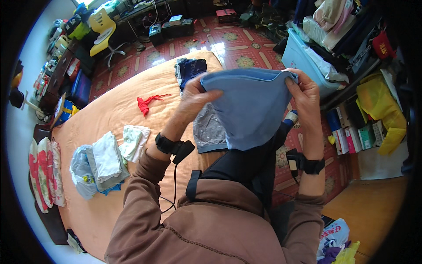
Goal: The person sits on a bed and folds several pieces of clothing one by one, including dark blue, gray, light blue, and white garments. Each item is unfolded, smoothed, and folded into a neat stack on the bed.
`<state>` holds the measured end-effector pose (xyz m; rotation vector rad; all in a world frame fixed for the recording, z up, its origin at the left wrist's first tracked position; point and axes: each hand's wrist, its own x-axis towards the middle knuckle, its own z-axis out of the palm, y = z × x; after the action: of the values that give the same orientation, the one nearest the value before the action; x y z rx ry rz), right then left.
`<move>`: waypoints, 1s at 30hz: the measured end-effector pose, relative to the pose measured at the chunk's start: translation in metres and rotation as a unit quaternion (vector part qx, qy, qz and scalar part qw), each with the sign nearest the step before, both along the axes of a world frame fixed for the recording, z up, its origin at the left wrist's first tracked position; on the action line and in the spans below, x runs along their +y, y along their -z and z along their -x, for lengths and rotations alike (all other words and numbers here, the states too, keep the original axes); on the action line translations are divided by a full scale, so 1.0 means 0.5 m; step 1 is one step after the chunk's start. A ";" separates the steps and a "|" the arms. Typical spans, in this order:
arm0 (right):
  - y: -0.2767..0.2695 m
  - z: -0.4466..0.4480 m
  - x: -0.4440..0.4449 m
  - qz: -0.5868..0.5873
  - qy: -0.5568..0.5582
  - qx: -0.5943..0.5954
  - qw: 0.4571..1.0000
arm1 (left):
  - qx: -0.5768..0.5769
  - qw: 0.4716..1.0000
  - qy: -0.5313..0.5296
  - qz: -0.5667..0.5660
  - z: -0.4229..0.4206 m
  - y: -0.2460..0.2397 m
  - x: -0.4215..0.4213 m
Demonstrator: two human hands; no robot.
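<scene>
A light blue piece of clothing is stretched by its upper edge between both hands. My left hand grips one end, thumb across the front. At the other end my right hand pinches the edge between thumb and fingers. Behind the cloth, a grey garment with a dark blue band lies on the bed, partly hidden. Farther back on the bed rests a folded navy garment. Left of my left hand is a red cloth piece with thin ties. Folded white clothes and pale green ones lie nearer the pillow end.
The orange bed sheet spreads to the left. A light blue plastic tub full of clothes stands at right, above boxes and yellow cloth. A yellow chair stands at back left. A cable hangs from the left wrist strap.
</scene>
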<state>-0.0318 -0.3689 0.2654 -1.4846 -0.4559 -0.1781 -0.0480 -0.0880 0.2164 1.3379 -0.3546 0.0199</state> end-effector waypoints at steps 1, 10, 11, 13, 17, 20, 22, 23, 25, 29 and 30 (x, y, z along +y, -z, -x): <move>0.010 -0.007 -0.001 0.023 0.012 -0.016 1.000 | -0.008 0.999 -0.022 0.028 0.000 -0.009 0.009; 0.063 -0.017 0.012 0.098 -0.066 0.064 0.991 | -0.095 0.969 -0.121 -0.194 -0.019 -0.043 0.086; 0.061 -0.015 0.013 0.084 -0.084 0.070 0.990 | -0.089 0.974 -0.118 -0.174 -0.017 -0.044 0.095; 0.056 -0.012 0.017 0.060 -0.116 0.092 0.987 | -0.079 0.982 -0.112 -0.132 -0.011 -0.046 0.110; 0.050 -0.021 0.032 0.033 -0.127 0.103 0.986 | -0.056 0.970 -0.135 -0.192 -0.014 -0.041 0.125; 0.063 -0.040 0.059 0.087 -0.076 0.072 0.991 | -0.074 0.951 -0.145 -0.262 -0.038 -0.030 0.121; 0.078 -0.047 0.083 0.064 -0.025 0.087 0.994 | -0.007 0.946 -0.162 -0.281 -0.050 -0.027 0.119; 0.085 -0.047 0.092 0.038 -0.034 0.039 0.998 | -0.043 0.954 -0.165 -0.245 -0.053 -0.028 0.118; 0.090 -0.048 0.105 0.007 -0.015 0.009 1.000 | -0.066 0.964 -0.185 -0.179 -0.064 -0.035 0.114; 0.078 -0.034 0.105 0.022 -0.015 -0.061 0.998 | -0.185 0.929 -0.212 -0.239 -0.034 -0.060 0.136; 0.077 -0.028 0.101 0.036 -0.016 -0.063 0.997 | -0.155 0.923 -0.232 -0.265 -0.016 -0.058 0.143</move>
<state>-0.0179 -0.3182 0.2270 -1.5409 -0.5940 -0.2327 -0.0402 -0.0163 0.2455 1.9427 -0.3105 0.5724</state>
